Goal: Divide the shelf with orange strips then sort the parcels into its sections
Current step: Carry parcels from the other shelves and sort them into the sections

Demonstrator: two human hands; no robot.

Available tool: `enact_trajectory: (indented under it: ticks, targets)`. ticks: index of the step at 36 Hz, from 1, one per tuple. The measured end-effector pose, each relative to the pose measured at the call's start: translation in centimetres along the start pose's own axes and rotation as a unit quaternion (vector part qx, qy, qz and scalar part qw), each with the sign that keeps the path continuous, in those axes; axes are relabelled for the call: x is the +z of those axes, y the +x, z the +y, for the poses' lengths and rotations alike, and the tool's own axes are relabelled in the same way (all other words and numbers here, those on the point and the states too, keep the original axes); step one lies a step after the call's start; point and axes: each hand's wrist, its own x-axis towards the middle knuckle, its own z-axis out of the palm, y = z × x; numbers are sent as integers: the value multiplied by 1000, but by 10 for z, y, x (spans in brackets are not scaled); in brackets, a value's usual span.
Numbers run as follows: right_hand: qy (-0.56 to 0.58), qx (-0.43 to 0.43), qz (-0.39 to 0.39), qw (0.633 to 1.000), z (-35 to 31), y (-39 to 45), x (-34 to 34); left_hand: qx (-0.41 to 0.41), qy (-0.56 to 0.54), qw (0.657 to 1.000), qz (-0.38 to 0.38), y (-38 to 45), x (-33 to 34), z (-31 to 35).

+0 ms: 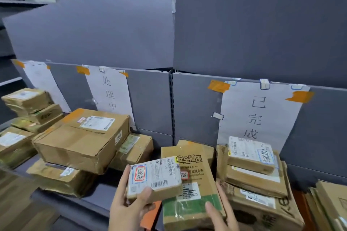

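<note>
Small labelled parcel point(154, 178) gripped in left hand point(129, 206) above shelf point(105, 191) front edge, long axis running left-right, just left of tall standing box point(189, 184); right hand point(219, 210) open-fingered against that box, nearer the right-hand section.

Right paper sign point(259, 116) on shelf back panel: "已完成", written top to bottom. Left of it, second paper sign point(110, 93): "处理中". Below right sign, tall carton point(195, 184) printed "安全插座". Small parcel point(154, 176) left of carton: red stamped label, barcode, text too small to read.
</note>
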Motion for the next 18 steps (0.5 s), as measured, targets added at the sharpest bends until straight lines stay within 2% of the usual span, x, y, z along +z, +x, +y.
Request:
enact_trajectory:
  ticks: [10, 18]
  targets:
    - [50, 27, 116, 992, 21, 19, 26, -36, 19, 995, -89, 37, -6, 2]
    - [-33, 22, 140, 989, 21, 20, 44, -65, 30, 984, -163, 66, -6, -12]
